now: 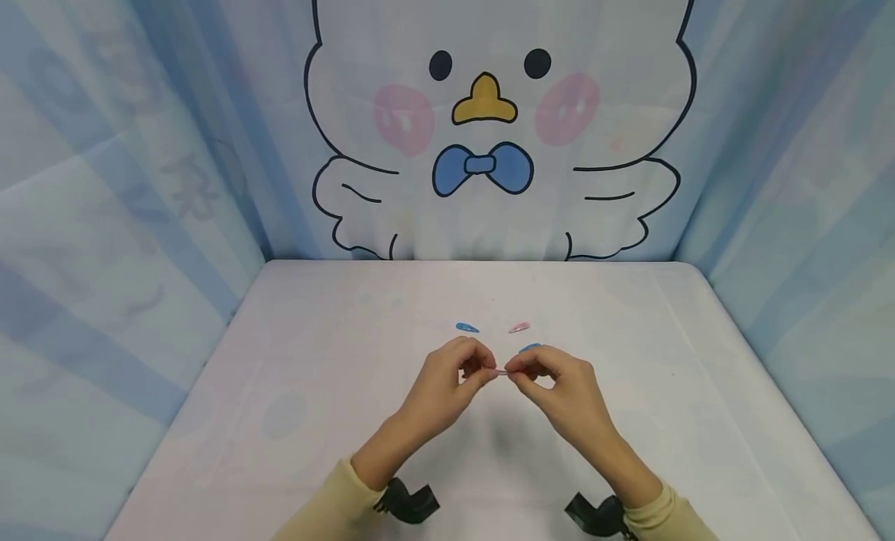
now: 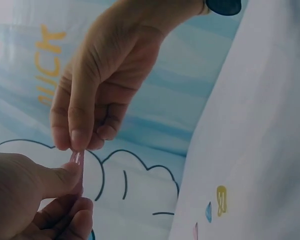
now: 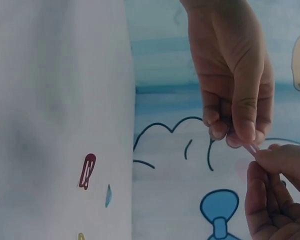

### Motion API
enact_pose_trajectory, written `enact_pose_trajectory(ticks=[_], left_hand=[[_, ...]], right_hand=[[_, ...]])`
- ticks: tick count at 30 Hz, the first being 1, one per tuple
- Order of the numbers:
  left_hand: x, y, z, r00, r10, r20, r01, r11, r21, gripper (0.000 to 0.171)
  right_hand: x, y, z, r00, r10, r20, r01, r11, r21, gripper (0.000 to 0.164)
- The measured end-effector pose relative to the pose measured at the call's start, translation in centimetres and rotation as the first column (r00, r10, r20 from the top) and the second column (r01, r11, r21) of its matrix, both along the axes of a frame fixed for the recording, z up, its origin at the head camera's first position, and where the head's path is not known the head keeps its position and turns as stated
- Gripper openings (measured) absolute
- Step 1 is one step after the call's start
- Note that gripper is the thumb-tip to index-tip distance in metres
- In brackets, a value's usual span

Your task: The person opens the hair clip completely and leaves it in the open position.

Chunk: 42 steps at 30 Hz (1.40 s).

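Note:
Above the table, the left hand (image 1: pixel 447 382) and right hand (image 1: pixel 562 385) face each other, thumb and fingers of each pinching one end of a slim pink hair clip (image 2: pixel 78 162). In the head view only a thin strip of this clip shows between the fingertips. Just beyond the hands, a blue hair clip (image 1: pixel 467 327) and another pink hair clip (image 1: pixel 520 327) lie on the table. A second blue hair clip (image 1: pixel 530 347) is partly hidden behind the right hand's fingers.
The wrist views also show a yellow hair clip (image 2: pixel 221 201) and a red hair clip (image 3: pixel 87 171) on the white table (image 1: pixel 315 315). Blue patterned curtains (image 1: pixel 105 214) stand along the sides, and a cartoon duck backdrop (image 1: pixel 489 214) rises at the table's far edge.

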<state>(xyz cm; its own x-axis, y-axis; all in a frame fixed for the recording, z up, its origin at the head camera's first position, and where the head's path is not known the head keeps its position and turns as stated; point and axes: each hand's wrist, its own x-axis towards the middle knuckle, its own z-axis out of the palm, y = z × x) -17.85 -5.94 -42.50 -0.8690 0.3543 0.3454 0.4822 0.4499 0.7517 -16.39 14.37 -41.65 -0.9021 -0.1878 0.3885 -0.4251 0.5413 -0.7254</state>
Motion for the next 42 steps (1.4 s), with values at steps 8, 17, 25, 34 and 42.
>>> enact_pose_trajectory(ticks=[8,17,25,34,42], left_hand=[[0.3,0.3,0.6,1.000,-0.023,-0.021,0.022,0.999,-0.041,0.012],[0.8,0.6,1.0,0.991,0.018,-0.133,-0.028,0.997,-0.076,0.014],[0.7,1.3,1.0,0.944,0.069,-0.321,-0.085,0.996,-0.036,0.016],[0.4,2.2,1.0,0.840,0.192,-0.507,-0.180,0.981,0.074,0.019],[0.5,2.1,1.1,0.838,0.211,-0.503,-0.193,0.977,0.088,0.019]], right_hand=[[0.3,0.4,0.5,1.000,-0.019,-0.008,0.020,1.000,0.010,0.018],[0.4,0.3,0.5,0.996,-0.029,-0.088,0.034,0.998,0.056,0.022],[0.2,-0.5,0.8,0.950,-0.082,-0.303,0.095,0.995,0.031,0.028],[0.4,-1.8,1.0,0.840,-0.151,-0.520,0.152,0.988,-0.042,0.028],[0.5,-1.6,1.0,0.815,-0.167,-0.554,0.161,0.985,-0.061,0.031]])
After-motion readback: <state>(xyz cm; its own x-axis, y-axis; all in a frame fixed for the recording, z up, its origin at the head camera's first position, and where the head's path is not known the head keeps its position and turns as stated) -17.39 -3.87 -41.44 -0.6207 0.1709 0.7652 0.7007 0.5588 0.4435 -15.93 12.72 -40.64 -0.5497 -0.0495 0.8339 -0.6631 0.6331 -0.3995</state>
